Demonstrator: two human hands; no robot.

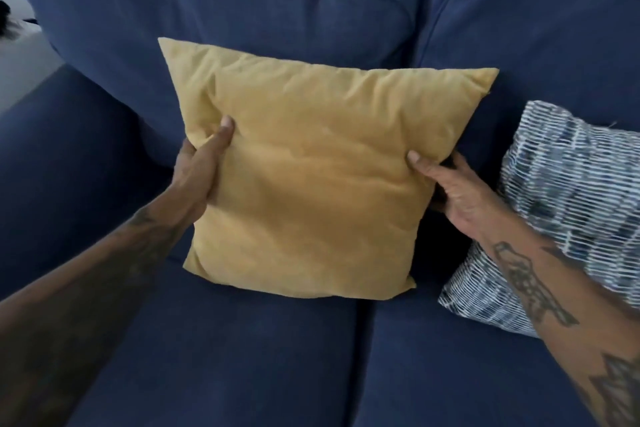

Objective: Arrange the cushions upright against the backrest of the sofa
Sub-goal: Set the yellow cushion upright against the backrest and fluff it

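Note:
A square mustard-yellow cushion stands nearly upright on the dark blue sofa seat, leaning towards the left backrest cushion. My left hand grips its left edge, thumb on the front face. My right hand grips its right edge, thumb in front and fingers behind. A blue-and-white patterned cushion leans against the right backrest cushion, just right of my right forearm.
The sofa's left armrest rises at the left. Beyond it lies a pale floor or surface with a dark object at the frame's edge. A seam divides the two seat cushions below the yellow cushion.

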